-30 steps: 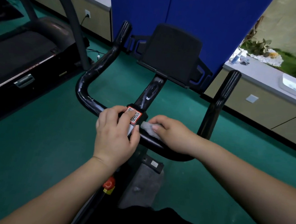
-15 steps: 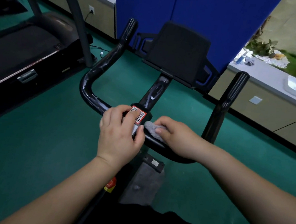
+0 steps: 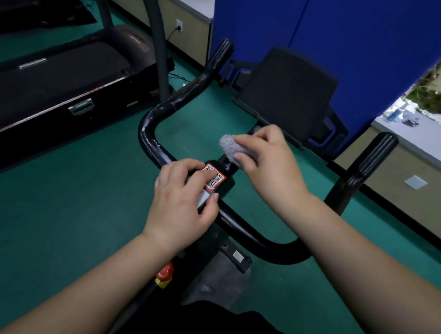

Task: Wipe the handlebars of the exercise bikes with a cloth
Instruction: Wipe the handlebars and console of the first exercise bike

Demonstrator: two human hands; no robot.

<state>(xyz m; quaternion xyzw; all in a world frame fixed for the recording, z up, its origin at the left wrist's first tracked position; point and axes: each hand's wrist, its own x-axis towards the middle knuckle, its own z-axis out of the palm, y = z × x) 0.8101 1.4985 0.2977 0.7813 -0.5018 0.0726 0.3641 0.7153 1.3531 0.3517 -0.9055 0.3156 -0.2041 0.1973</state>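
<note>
The exercise bike's black handlebar [image 3: 251, 230] curves in a U, with one upright grip at the far left and another at the right. My left hand [image 3: 183, 203] grips the bar's middle, beside the red QR sticker [image 3: 214, 178]. My right hand [image 3: 268, 158] holds a small grey cloth [image 3: 230, 146] against the centre stem that rises to the black tablet holder [image 3: 288, 90]. The stem is mostly hidden under the cloth and hand.
A black treadmill [image 3: 52, 83] stands close on the left. A blue partition [image 3: 335, 29] rises behind the bike. A low counter [image 3: 418, 142] with small items runs along the right. Green floor [image 3: 61, 218] surrounds the bike. A red knob [image 3: 164, 273] sits below the bar.
My right hand has lifted the cloth off the crossbar to the right of the sticker and moved it forward onto the centre stem. My left hand keeps its grip.
</note>
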